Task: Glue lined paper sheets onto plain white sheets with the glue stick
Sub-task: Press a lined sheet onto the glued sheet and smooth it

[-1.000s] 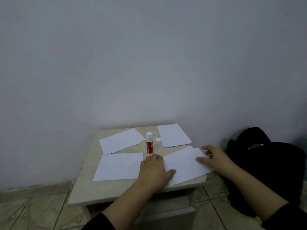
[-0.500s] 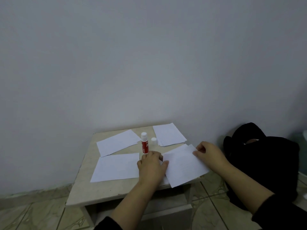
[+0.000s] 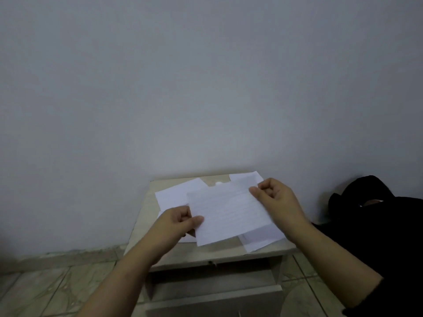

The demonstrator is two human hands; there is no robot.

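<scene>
A lined paper sheet (image 3: 229,211) is held up over the small table (image 3: 219,249). My left hand (image 3: 178,221) pinches its lower left corner and my right hand (image 3: 277,197) pinches its upper right edge. Under it, plain white sheets lie on the table: one at the back left (image 3: 174,193), a stack at the back right (image 3: 246,178), and more at the front right (image 3: 261,239). The held sheet hides the glue stick; only a small white tip (image 3: 218,183) shows above the sheet's top edge.
The beige table stands against a grey wall and has a drawer front (image 3: 212,294) below its top. A black bag (image 3: 375,213) lies on the floor at the right. Tiled floor (image 3: 45,284) spreads to the left.
Both hands have lifted the lined sheet off the right-hand pile and brought it up and left over the table's middle. It now covers the glue stick.
</scene>
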